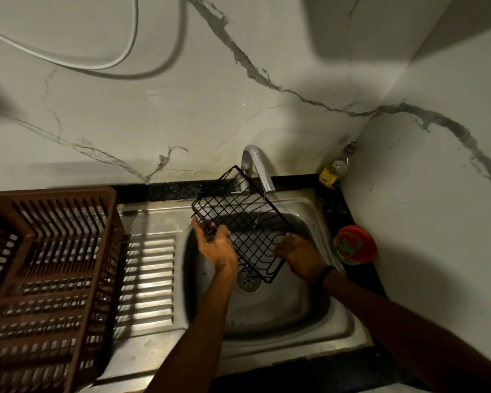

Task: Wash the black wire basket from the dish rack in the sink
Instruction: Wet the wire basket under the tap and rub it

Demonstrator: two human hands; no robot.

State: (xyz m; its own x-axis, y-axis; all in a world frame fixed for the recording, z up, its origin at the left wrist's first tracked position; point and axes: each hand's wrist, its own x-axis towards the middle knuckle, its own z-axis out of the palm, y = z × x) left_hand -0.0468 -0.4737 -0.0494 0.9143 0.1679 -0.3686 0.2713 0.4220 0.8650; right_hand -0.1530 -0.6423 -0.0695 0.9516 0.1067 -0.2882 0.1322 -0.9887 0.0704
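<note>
The black wire basket (243, 225) hangs tilted over the steel sink (281, 316), long axis running from the chrome tap (257, 168) toward the drain. Left hand (217, 249) grip pinches its near-left edge; right hand (301, 258) clasps the opposite edge, both equally near.

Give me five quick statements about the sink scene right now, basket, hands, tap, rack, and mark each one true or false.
1. Both hands hold the basket over the sink. True: the left hand grips its left edge and the right hand its lower right edge.
2. The basket lies flat on the sink floor. False: it is held tilted above the drain.
3. Water runs from the tap onto the basket. True.
4. The brown dish rack stands right of the sink. False: it stands to the left, on the drainboard.
5. A bottle stands in the back right corner. True.
</note>
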